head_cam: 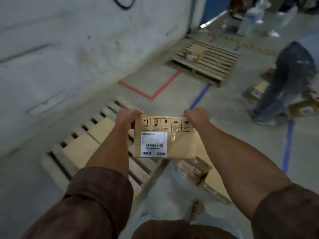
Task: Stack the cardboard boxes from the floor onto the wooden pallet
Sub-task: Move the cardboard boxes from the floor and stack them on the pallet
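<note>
I carry a brown cardboard box (179, 144) with a white shipping label and a row of handling symbols, held in the air in front of me. My left hand (126, 117) grips its far left corner and my right hand (196, 116) grips its far right corner. Below and to the left lies the wooden pallet (57, 164) by the wall, with two flat cardboard boxes (81, 147) resting side by side on its slats. On the floor under the held box lie more cardboard boxes (195, 169), partly hidden by it.
A second pallet (215, 66) with one small box (196, 52) sits farther back. Another person (286, 80) bends over boxes on the floor at right. Red and blue tape lines mark the concrete floor. A grey wall runs along the left.
</note>
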A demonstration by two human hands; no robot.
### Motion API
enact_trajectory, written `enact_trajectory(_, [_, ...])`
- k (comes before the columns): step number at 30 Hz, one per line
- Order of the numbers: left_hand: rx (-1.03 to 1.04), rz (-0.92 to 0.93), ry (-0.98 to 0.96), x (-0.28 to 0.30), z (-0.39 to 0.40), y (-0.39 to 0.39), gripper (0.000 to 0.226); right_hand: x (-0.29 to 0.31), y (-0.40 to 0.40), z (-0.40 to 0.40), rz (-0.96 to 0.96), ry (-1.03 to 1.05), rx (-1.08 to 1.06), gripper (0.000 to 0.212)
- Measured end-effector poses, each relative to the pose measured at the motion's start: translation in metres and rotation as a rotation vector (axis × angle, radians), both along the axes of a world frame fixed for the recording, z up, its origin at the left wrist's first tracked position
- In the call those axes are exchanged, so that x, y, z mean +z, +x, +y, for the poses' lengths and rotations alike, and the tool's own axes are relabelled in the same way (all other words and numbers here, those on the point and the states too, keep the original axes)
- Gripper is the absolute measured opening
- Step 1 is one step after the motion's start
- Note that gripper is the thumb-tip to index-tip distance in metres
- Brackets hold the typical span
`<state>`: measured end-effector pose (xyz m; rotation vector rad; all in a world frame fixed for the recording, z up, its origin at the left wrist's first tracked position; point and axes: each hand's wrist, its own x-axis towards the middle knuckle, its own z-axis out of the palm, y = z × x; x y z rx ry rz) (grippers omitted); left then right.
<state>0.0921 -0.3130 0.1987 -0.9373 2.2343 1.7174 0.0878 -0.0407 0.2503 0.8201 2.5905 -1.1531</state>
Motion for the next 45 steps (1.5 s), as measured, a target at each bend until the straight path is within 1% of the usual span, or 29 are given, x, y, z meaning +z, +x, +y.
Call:
enact_trajectory(3, [0.162,0.0,0.002,0.0,-0.065,0.036,0.041,0.0,0.001,-0.067,-0.004,-0.009,0.166,0.035])
enact_trajectory(7, [0.354,0.023,-0.011,0.004,-0.12,0.08,0.039,-0.012,-0.005,-0.136,-0.029,-0.025,0.312,0.05])
enact_trajectory(9, [0.435,-0.004,-0.011,-0.009,-0.144,0.094,0.045,-0.021,-0.011,-0.164,-0.054,-0.031,0.36,0.051])
enact_trajectory(11, [0.544,-0.025,-0.026,-0.038,-0.167,0.106,0.044,-0.033,-0.018,-0.188,-0.094,-0.046,0.418,0.049])
enact_trajectory(14, [0.697,-0.102,-0.046,-0.04,-0.154,0.137,0.042,-0.061,-0.026,-0.214,-0.144,-0.013,0.51,0.056])
enact_trajectory(15, [0.735,-0.132,-0.053,-0.048,-0.149,0.146,0.042,-0.076,-0.029,-0.221,-0.166,0.006,0.562,0.055])
enact_trajectory(17, [0.802,-0.22,-0.048,-0.072,-0.141,0.161,0.046,-0.097,-0.027,-0.232,-0.2,0.048,0.657,0.048])
enact_trajectory(20, [0.877,-0.299,-0.021,-0.134,-0.138,0.176,0.062,-0.139,-0.027,-0.244,-0.283,0.041,0.743,0.036])
enact_trajectory(21, [0.893,-0.334,-0.015,-0.151,-0.136,0.177,0.061,-0.159,-0.031,-0.249,-0.307,0.049,0.765,0.035])
enact_trajectory(24, [0.911,-0.377,-0.043,-0.186,-0.127,0.167,0.042,-0.222,-0.045,-0.258,-0.385,0.096,0.841,0.033])
enact_trajectory(26, [0.898,-0.39,-0.068,-0.217,-0.131,0.158,0.037,-0.259,-0.052,-0.264,-0.395,0.113,0.895,0.032])
enact_trajectory(29, [0.885,-0.384,-0.078,-0.272,-0.143,0.149,0.038,-0.314,-0.063,-0.273,-0.398,0.137,0.95,0.035])
enact_trajectory(34, [0.927,-0.343,-0.033,-0.359,-0.152,0.152,0.042,-0.404,-0.071,-0.291,-0.312,0.105,0.99,0.034])
enact_trajectory(36, [0.963,-0.329,-0.013,-0.389,-0.147,0.156,0.029,-0.426,-0.067,-0.292,-0.324,0.091,0.991,0.033])
enact_trajectory(38, [0.969,-0.338,0.014,-0.418,-0.138,0.16,0.014,-0.454,-0.061,-0.291,-0.343,0.087,0.946,0.034])
enact_trajectory(39, [0.968,-0.344,0.036,-0.432,-0.131,0.162,0.01,-0.466,-0.057,-0.29,-0.367,0.086,0.918,0.037])
enact_trajectory(40, [0.96,-0.342,0.057,-0.446,-0.125,0.165,0.013,-0.48,-0.052,-0.289,-0.394,0.079,0.889,0.04])
enact_trajectory(43, [0.931,-0.351,0.094,-0.487,-0.107,0.178,0.033,-0.518,-0.038,-0.285,-0.491,0.086,0.821,0.056])
enact_trajectory(45, [0.923,-0.341,0.113,-0.507,-0.097,0.183,0.035,-0.537,-0.03,-0.282,-0.542,0.103,0.834,0.06])
